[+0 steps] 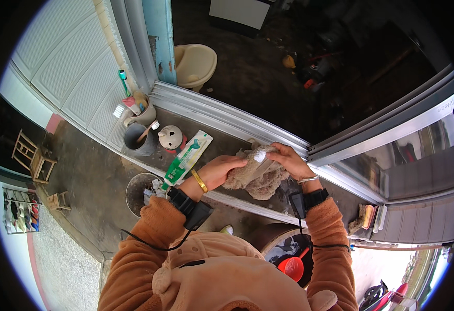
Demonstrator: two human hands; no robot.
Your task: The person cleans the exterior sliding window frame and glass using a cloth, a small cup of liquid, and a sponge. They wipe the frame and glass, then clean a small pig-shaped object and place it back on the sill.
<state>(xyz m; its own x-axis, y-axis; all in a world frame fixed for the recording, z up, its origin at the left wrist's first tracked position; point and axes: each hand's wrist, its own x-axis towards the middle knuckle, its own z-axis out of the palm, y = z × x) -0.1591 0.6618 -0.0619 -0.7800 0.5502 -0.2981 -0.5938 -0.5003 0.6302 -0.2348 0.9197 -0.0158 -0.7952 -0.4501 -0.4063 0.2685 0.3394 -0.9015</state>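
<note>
A fluffy beige-brown cloth (264, 182) lies bunched on the concrete ledge, its upper part pinched in both hands. My left hand (220, 170) grips its left side, thumb on top. On the right, the thumb and fingers of my right hand (291, 160) hold the upper corner, beside a small white patch (259, 156) on the fabric. What the white patch is, I cannot tell. Left of my left wrist, a green and white toothpaste tube (190, 155) slants over the ledge's front edge. Behind it stands a small white and red figurine (171, 138).
Left on the ledge are a grey cup (134, 137) with a toothbrush and a pot (147, 115) of brushes. A bin (134, 194) stands below. Near my body, a red ladle (292, 268) rests in a large round vessel. A metal window frame (227, 118) borders the ledge.
</note>
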